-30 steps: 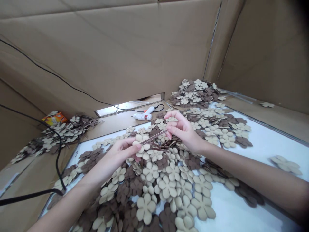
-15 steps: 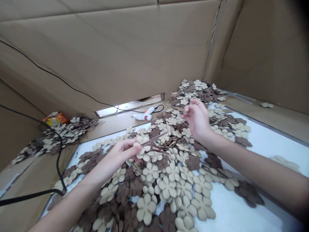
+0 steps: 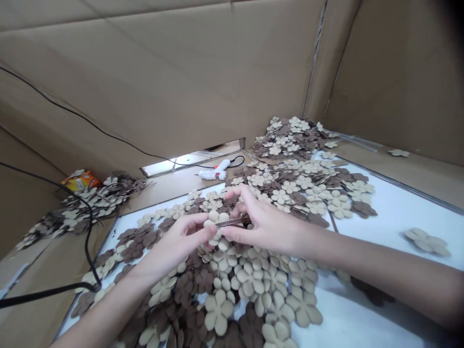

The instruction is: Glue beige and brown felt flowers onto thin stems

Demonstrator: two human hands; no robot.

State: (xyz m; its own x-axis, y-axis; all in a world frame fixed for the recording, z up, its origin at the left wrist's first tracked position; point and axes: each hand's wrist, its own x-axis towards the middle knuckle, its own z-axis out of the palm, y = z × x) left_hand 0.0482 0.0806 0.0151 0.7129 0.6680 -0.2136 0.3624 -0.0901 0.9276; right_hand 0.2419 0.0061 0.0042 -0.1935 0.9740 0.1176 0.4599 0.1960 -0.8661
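Observation:
My left hand [image 3: 186, 234] pinches a beige five-petal fabric flower [image 3: 213, 218] between thumb and fingers, above the heap. A thin brown checked ribbon [image 3: 232, 222] runs from the flower to the right. My right hand [image 3: 263, 220] is closed round that ribbon close to the flower, thumb below and fingers above; its far end is hidden in the hand. Beneath both hands, loose beige flowers [image 3: 250, 280] and dark brown flowers [image 3: 186, 290] lie overlapping on a white board [image 3: 348, 314].
Behind the hands a white glue gun [image 3: 213, 173] lies on cardboard, its black cord [image 3: 130, 145] crossing left. More flowers [image 3: 290, 137] are heaped at the back right. An orange and yellow packet [image 3: 81, 181] sits by another pile at left. Cardboard walls [image 3: 163, 77] surround the board.
My right hand has come down and left from above the heap and closed on the ribbon. My left hand still holds the flower, almost in the same place.

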